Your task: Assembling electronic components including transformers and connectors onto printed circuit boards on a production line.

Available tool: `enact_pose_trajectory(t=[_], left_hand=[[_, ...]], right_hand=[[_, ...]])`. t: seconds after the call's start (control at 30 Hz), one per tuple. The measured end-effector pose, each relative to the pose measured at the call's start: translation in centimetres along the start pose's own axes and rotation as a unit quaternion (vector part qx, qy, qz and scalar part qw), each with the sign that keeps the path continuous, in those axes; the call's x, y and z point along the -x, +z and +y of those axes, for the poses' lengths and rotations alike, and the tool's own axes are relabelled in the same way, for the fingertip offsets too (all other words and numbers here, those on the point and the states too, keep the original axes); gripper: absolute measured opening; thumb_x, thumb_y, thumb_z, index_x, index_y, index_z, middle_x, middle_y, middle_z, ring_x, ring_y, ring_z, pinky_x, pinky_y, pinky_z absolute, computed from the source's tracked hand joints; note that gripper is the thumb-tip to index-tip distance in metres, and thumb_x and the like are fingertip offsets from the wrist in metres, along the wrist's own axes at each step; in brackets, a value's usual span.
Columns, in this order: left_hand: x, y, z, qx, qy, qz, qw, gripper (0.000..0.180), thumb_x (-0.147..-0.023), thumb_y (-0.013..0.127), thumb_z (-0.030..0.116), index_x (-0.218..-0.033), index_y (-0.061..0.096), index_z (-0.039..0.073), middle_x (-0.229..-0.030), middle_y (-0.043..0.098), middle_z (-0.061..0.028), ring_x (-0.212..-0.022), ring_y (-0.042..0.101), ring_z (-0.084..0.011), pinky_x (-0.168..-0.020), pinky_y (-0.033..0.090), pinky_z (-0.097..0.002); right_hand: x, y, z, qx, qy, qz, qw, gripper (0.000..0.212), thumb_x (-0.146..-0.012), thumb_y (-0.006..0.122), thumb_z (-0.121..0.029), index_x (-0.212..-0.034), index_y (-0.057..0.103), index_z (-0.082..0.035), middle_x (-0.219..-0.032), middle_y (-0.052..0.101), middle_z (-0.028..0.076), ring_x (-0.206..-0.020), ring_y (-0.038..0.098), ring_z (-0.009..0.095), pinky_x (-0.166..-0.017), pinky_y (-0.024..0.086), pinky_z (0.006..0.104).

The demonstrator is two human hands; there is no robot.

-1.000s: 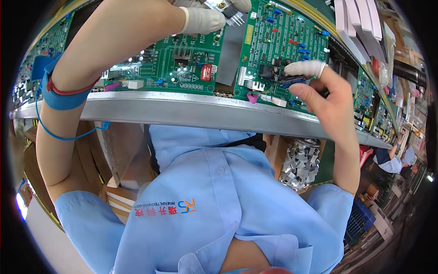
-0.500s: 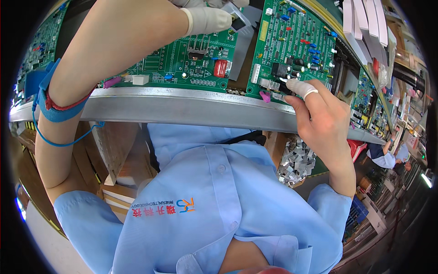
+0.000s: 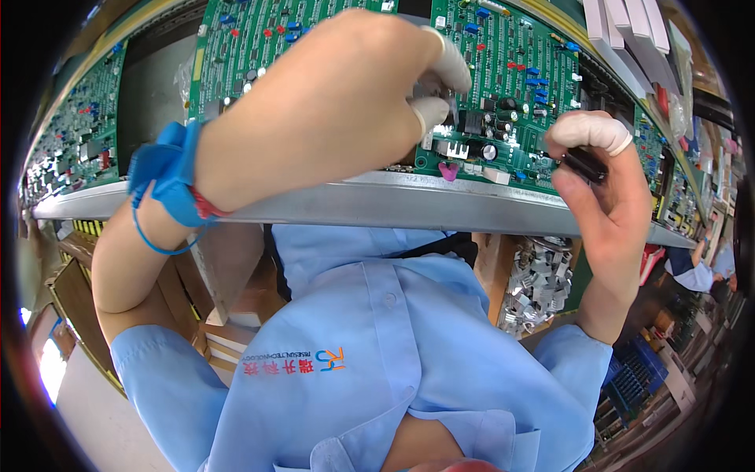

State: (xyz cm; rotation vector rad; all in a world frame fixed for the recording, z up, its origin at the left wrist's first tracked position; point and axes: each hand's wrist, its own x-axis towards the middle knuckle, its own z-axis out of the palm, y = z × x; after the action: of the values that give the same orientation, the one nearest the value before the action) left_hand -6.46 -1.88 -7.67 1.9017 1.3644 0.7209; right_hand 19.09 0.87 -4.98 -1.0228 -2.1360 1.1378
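A green circuit board (image 3: 543,106) with several small blue, red and black parts lies on the work line before me. My left hand (image 3: 346,90) reaches across from the left, white finger cots on its thumb and index finger. Those two pinch something dark and blurred just over the board's left part; I cannot make out its kind. At the board's right side, my right hand (image 3: 609,177) holds a black cylindrical capacitor (image 3: 586,165) between thumb and cot-covered finger. A round-topped capacitor (image 3: 489,152) stands on the board near its front edge, beside a purple piece (image 3: 448,171).
A metal rail (image 3: 330,200) runs along the boards' near edge. A second green board (image 3: 228,47) lies partly under my left arm, another (image 3: 86,118) farther left. Metal pieces (image 3: 539,283) fill a container below the rail. White strips (image 3: 625,39) stand at back right.
My left hand has come down and right from the far edge to the board's parts. My right hand has lifted off the board and moved right, with the black capacitor now showing in it.
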Motion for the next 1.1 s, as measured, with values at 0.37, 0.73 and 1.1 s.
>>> enact_pose_trajectory(t=[0.37, 0.73, 1.1], left_hand=[[-0.8, 2.1, 0.8, -0.127, -0.004, -0.054, 0.990, 0.057, -0.080, 0.067, -0.001, -0.134, 0.055, 0.013, -0.090, 0.072, -0.0079, -0.071, 0.064, -0.0216, -0.068, 0.052, -0.0333], [-0.9, 2.5, 1.5, -0.310, 0.204, -0.017, 0.929, 0.062, -0.073, 0.071, 0.005, -0.133, 0.057, 0.006, -0.074, 0.063, -0.0050, -0.062, 0.057, -0.0202, -0.059, 0.049, -0.0339], [-0.9, 2.2, 0.6, -0.274, 0.217, -0.026, 0.937, 0.070, -0.068, 0.070, 0.007, -0.136, 0.055, 0.005, -0.071, 0.058, -0.0031, -0.059, 0.055, -0.0204, -0.055, 0.047, -0.0337]], right_hand=[[2.0, -2.4, 2.9, -0.223, 0.139, 0.031, 0.964, 0.023, -0.093, 0.060, -0.009, -0.113, 0.053, -0.001, -0.118, 0.063, 0.026, -0.060, 0.057, 0.006, -0.046, 0.041, 0.0141], [1.7, -2.4, 2.5, -0.118, 0.137, 0.062, 0.981, 0.056, -0.089, 0.069, -0.034, -0.129, 0.054, 0.002, -0.087, 0.068, 0.011, -0.052, 0.042, 0.002, -0.048, 0.031, 0.0136], [1.1, -0.8, 2.8, -0.123, 0.114, 0.092, 0.982, 0.061, -0.089, 0.070, -0.039, -0.131, 0.049, 0.000, -0.078, 0.063, 0.007, -0.052, 0.041, 0.001, -0.049, 0.029, 0.0136]])
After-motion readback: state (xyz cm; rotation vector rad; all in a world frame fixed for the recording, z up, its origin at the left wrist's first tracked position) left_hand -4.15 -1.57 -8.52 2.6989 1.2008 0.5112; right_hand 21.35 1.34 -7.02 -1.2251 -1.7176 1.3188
